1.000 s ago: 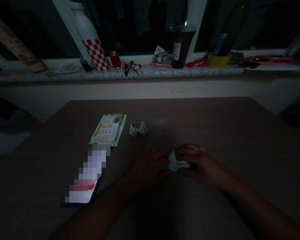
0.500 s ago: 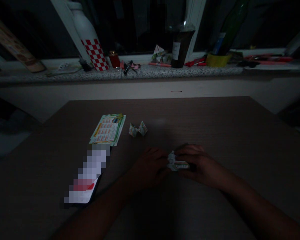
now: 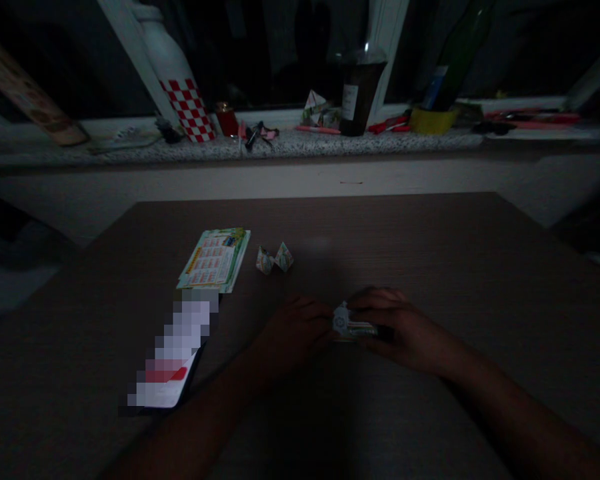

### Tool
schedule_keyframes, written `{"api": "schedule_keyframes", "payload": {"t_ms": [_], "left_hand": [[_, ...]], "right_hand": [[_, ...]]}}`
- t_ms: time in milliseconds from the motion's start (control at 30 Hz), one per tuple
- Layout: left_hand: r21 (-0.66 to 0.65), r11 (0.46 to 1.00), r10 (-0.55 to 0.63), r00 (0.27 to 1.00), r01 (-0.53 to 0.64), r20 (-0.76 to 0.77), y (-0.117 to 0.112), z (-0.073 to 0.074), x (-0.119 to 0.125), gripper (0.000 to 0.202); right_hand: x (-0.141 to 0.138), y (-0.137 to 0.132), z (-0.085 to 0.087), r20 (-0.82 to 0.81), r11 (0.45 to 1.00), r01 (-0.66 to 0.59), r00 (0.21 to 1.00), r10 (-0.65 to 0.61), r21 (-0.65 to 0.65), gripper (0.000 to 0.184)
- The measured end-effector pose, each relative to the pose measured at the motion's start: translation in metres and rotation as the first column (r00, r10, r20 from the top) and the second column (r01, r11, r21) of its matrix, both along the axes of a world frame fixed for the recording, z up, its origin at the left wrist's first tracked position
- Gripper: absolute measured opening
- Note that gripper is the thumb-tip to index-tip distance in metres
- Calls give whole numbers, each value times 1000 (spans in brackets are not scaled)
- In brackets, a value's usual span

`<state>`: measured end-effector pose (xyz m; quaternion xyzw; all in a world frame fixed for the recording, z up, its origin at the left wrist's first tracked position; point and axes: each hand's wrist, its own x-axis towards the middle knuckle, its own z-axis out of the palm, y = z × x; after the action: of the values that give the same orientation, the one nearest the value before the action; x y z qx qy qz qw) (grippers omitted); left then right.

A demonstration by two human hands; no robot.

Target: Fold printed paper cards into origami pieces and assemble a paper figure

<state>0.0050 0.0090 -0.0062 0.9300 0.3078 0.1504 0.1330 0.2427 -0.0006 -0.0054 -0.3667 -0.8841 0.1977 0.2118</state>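
My left hand (image 3: 300, 330) grips the left edge of a small folded piece of printed paper (image 3: 341, 321) at the middle of the table. On its other side, my right hand (image 3: 393, 327) pinches the paper between thumb and fingers. The paper's edges are partly hidden under the fingertips. Beyond my left hand stands a finished-looking origami piece (image 3: 275, 259) with two pointed peaks, folded from similar printed paper. To its left lies a stack of printed calendar sheets (image 3: 213, 259). A phone (image 3: 177, 360) with a lit, pixelated screen lies nearer me, beside my left forearm.
Behind the brown table (image 3: 405, 227) runs a speckled stone windowsill (image 3: 290, 148). On it stand a red-checked white bottle (image 3: 187, 103), a dark plastic cup (image 3: 357, 100), a green bottle (image 3: 463, 57) in a yellow holder (image 3: 433, 121), and several pens. The room is dim.
The folded paper looks slightly flatter between my fingers, and its right-hand strip shows a little differently. Both hands keep nearly the same places. The whole view has shifted slightly.
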Motion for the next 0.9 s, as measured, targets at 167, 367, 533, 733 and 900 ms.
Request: {"api": "schedule_keyframes", "payload": {"t_ms": [167,367,533,733,900], "left_hand": [[-12,1000,28,999,-28,-27,-1,3,2,19],[-39,998,45,999,-45,-12,-5,4,3,19],[-33,985,169,985,-167,45,-6,-7,7,14],[-54,952,305,950,-302,69,-8,-14,11,11],[-68,931,362,932,-359,30,-10,-11,16,13]], "right_hand": [[1,1,1,-26,1000,-14,1000,14,6,21],[0,2,-2,-6,1000,-15,1000,15,6,19],[-1,2,-6,-10,1000,11,1000,-11,29,18],[-2,4,-16,-30,996,59,998,-58,60,14],[-5,6,-17,-50,995,83,995,-81,53,10]]}}
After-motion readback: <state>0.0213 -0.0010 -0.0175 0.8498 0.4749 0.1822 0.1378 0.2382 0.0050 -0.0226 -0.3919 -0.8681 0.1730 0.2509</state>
